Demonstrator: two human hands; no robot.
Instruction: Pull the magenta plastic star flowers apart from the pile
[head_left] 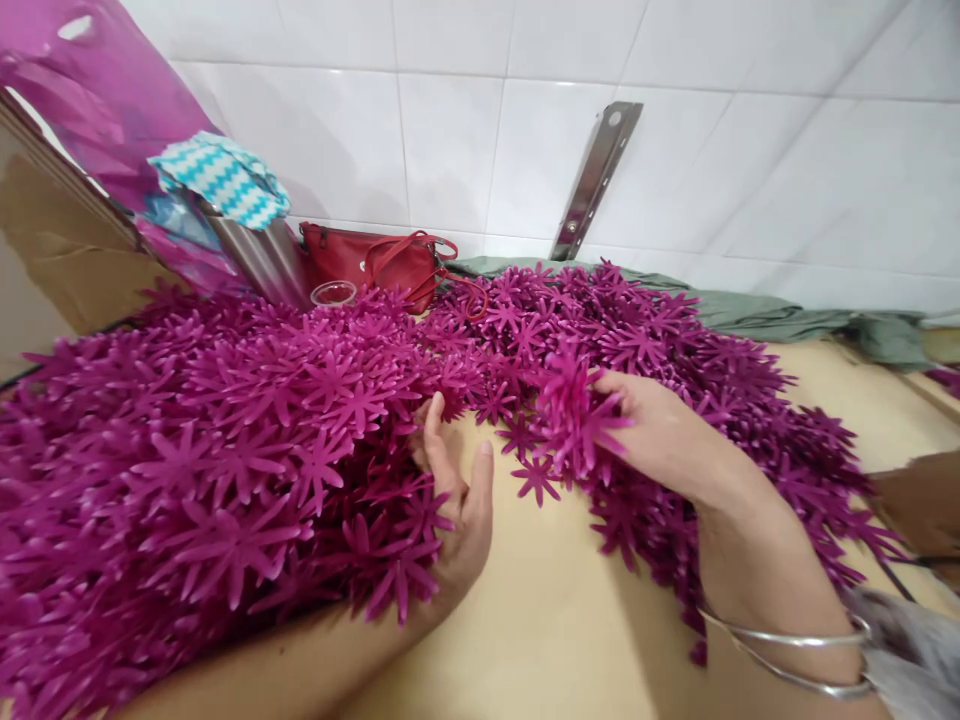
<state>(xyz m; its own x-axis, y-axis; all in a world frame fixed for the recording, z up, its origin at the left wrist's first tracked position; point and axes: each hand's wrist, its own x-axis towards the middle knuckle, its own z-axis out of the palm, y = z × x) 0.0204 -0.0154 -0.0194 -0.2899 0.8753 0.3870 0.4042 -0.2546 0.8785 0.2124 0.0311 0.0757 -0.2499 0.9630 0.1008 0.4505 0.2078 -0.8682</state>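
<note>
Star-shaped magenta artificial flower pieces lie in a big left heap [240, 450] and a right heap [637, 330], joined at the back. My left hand [459, 510] rests against the inner edge of the left heap. Its thumb and a finger stretch out apart, while the other fingers are partly hidden among the petals. My right hand [660, 430], with two silver bangles [802, 640] on the wrist, is closed on a bunch of magenta flower pieces [574, 410] in front of the right heap. A single loose flower piece [538, 480] lies on the table below the bunch.
Behind the heaps are a red purse [367, 265], a clear plastic ring or lid [333, 293] and a metal tumbler [266, 255] under a teal-and-white cloth [221, 178]. Green fabric [795, 320] lies along the tiled wall, where a metal strip [596, 185] leans. Cardboard [60, 220] stands left.
</note>
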